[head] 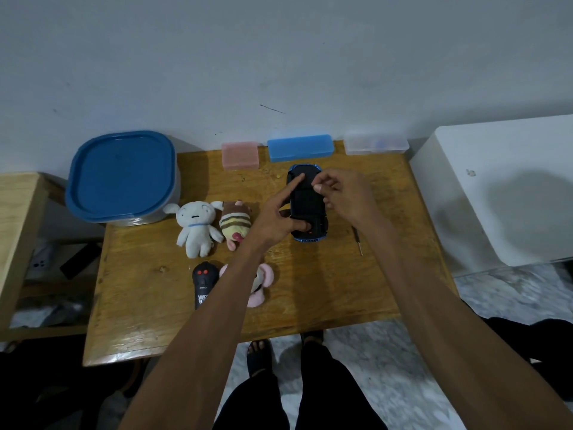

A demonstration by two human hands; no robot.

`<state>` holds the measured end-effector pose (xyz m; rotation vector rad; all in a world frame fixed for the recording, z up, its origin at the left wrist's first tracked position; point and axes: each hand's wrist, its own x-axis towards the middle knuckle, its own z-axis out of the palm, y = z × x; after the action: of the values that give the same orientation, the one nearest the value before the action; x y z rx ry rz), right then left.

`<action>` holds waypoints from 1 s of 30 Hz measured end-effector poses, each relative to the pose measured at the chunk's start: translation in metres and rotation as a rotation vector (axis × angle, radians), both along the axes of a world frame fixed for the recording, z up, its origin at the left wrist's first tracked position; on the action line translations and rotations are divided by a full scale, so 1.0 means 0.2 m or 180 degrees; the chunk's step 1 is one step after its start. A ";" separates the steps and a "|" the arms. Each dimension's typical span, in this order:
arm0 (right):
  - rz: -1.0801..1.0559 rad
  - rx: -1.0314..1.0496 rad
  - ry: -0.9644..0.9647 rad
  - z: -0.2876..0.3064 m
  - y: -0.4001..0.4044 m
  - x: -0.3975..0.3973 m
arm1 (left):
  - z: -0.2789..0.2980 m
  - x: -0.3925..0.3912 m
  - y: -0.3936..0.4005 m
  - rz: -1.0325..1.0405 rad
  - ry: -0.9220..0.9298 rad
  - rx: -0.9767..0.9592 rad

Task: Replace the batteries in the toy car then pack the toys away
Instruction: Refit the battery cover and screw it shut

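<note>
**Toy car belly-up on the table, both hands on it**

I saw a worn wooden table [356,290] set against a pale wall, over a marbled floor, with a white block at 3 o'clock and a wooden shelf unit at 9 o'clock. Along the far edge lay a pink case [240,155], a blue case [300,148] and a clear case [375,143]. A tub with a blue lid [121,175] stood at 10 o'clock.

The toy car [307,203] lay upside down near 12 o'clock: black underside up, blue body showing at both ends, a small red spot near the close end.

The left hand [276,220] held the car, index finger stretched along the chassis, thumb pressed at the near end. The right hand [344,193] hovered over it with fingers curled, tips pinched together; I could not tell whether they gripped anything.

A screwdriver [358,240] lay just right of the car. A white plush [196,228], a striped plush [234,225], a pink plush [262,283] and a black remote [203,283] lay toward 8 o'clock.
</note>
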<state>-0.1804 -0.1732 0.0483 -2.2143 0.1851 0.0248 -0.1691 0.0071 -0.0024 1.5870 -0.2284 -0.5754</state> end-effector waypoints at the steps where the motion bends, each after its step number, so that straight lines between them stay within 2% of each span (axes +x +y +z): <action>1: -0.0008 0.0030 -0.0011 0.00 0.00 0.00 | 0.00 0.00 0.00 0.0000 -0.0009 0.0009; 9: -0.0090 0.0016 -0.0015 -0.02 0.01 0.01 | 0.00 0.00 0.01 -0.0005 -0.0031 -0.0020; 16: -0.0354 -0.0615 -0.0439 -0.06 0.03 0.01 | 0.01 -0.03 -0.04 0.0107 -0.0096 -0.0084; 22: -0.0620 -0.0139 -0.0131 -0.05 0.01 0.01 | 0.01 -0.04 -0.06 0.0107 -0.0270 0.0025; 27: -0.1235 0.0415 0.0295 -0.04 -0.04 0.03 | 0.03 -0.07 -0.08 0.0115 -0.0225 -0.0082; 30: -0.1170 0.0435 0.0320 -0.06 -0.06 0.00 | 0.02 -0.08 -0.10 0.0101 -0.0198 -0.0035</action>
<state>-0.1808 -0.1858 0.0367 -2.0144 0.6247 -0.0521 -0.1847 -0.0136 0.0016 1.5965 -0.2522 -0.5000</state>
